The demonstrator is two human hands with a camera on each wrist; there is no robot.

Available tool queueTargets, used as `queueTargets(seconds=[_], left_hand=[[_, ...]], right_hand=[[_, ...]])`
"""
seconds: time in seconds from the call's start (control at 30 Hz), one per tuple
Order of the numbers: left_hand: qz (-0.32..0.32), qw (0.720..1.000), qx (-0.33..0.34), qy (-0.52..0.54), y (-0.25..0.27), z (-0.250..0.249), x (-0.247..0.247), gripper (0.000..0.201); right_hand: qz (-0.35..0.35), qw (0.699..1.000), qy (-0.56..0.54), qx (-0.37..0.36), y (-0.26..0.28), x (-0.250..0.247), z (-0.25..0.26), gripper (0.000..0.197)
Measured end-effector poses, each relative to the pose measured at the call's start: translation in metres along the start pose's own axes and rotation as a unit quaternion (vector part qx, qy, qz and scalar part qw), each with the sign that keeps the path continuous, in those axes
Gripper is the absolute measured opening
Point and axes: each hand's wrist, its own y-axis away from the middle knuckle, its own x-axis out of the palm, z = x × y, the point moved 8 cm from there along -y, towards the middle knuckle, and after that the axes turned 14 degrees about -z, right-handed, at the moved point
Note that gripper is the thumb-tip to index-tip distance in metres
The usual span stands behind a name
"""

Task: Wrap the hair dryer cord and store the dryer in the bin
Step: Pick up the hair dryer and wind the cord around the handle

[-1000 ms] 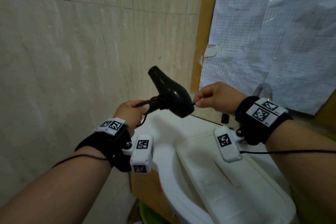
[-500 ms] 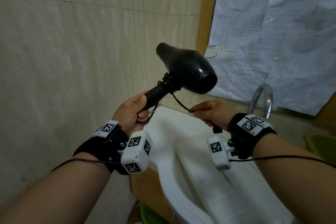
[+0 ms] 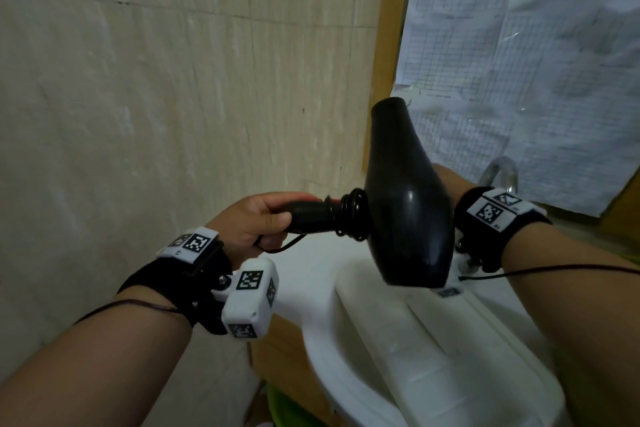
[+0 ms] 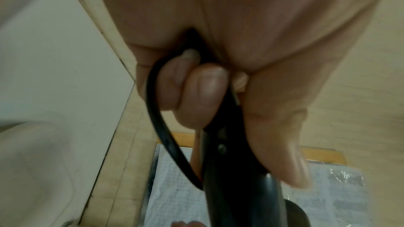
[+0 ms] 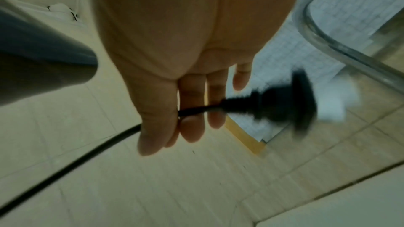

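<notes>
I can't read any words or numbers here. The paper sheets [image 3: 526, 55] up past my right hand [image 5: 192, 75] have grid lines and tiny print, too small to read. My wrist bands [image 3: 493, 210] have only black-and-white square codes.

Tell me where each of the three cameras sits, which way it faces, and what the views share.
Head: worn on the head, looking down over the sink; both forearms, left hand gripping the hair dryer handle.
Left wrist: looks along the left hand at handle and cord loop.
Right wrist: looks along the right hand pinching the cord beside the plug.
Shared: dryer and cord show in all three.
</notes>
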Motion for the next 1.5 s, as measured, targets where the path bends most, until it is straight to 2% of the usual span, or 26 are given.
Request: queueTargets(seconds=[0.03, 0.07, 0.17, 0.23, 0.33, 0.5, 0.63, 0.7, 0.83, 0.93, 1.03, 1.1, 1.17, 1.3, 1.5], left_hand=[[0.002, 1.0, -0.003, -0.014, 0.001, -0.001, -0.001, 0.064], [0.001, 0.999, -0.006, -0.039, 0.001, -0.002, -0.002, 0.062], [-0.012, 0.982, -0.001, -0.19, 0.005, -0.006, -0.002, 0.048], [-0.007, 0.956, 0.011, -0.292, 0.004, -0.008, 0.002, 0.05], [0.009, 0.899, 0.033, -0.436, 0.002, -0.007, 0.01, 0.058], [-0.011, 0.848, 0.047, -0.527, 0.0, -0.012, 0.008, 0.051], [-0.036, 0.788, 0.069, -0.61, -0.006, -0.014, 0.015, 0.05], [-0.064, 0.778, 0.081, -0.62, -0.008, -0.014, 0.017, 0.049], [-0.17, 0.796, 0.117, -0.569, -0.007, -0.019, 0.009, 0.043], [-0.271, 0.833, 0.127, -0.466, -0.005, -0.021, -0.004, 0.036], [-0.365, 0.879, 0.086, -0.295, -0.008, -0.011, -0.022, 0.033], [-0.385, 0.905, 0.052, -0.174, -0.01, -0.001, -0.025, 0.031], [-0.391, 0.916, 0.03, -0.08, -0.01, 0.005, -0.024, 0.03], [-0.398, 0.916, 0.014, 0.046, -0.005, 0.011, -0.016, 0.019], [-0.405, 0.906, -0.009, 0.12, -0.003, 0.021, -0.013, 0.021]], right_hand=[[-0.017, 0.999, 0.024, 0.034, -0.001, -0.009, -0.002, 0.037], [-0.026, 0.998, 0.045, 0.036, -0.002, -0.019, -0.001, 0.037], [-0.006, 0.996, 0.086, 0.006, -0.004, -0.029, 0.002, 0.029], [-0.001, 0.994, 0.104, -0.015, -0.009, -0.033, 0.005, 0.017], [0.031, 0.992, 0.121, -0.031, -0.013, -0.032, 0.005, 0.014], [0.047, 0.99, 0.128, -0.039, -0.014, -0.033, 0.0, 0.014], [0.041, 0.991, 0.114, -0.049, -0.018, -0.032, 0.008, 0.014], [0.035, 0.991, 0.113, -0.058, -0.019, -0.031, 0.012, 0.01], [0.009, 0.994, 0.084, -0.066, -0.014, -0.029, 0.018, 0.006], [-0.004, 0.996, 0.063, -0.065, -0.008, -0.02, 0.022, 0.004], [0.009, 0.998, 0.032, -0.062, 0.001, 0.001, 0.028, 0.015], [0.011, 0.999, -0.004, -0.048, 0.005, 0.016, 0.029, 0.021], [-0.008, 0.999, -0.042, -0.029, 0.009, 0.026, 0.028, 0.018], [-0.047, 0.992, -0.118, 0.016, 0.018, 0.037, 0.026, 0.004], [-0.047, 0.988, -0.145, 0.031, 0.02, 0.051, 0.029, 0.009]])
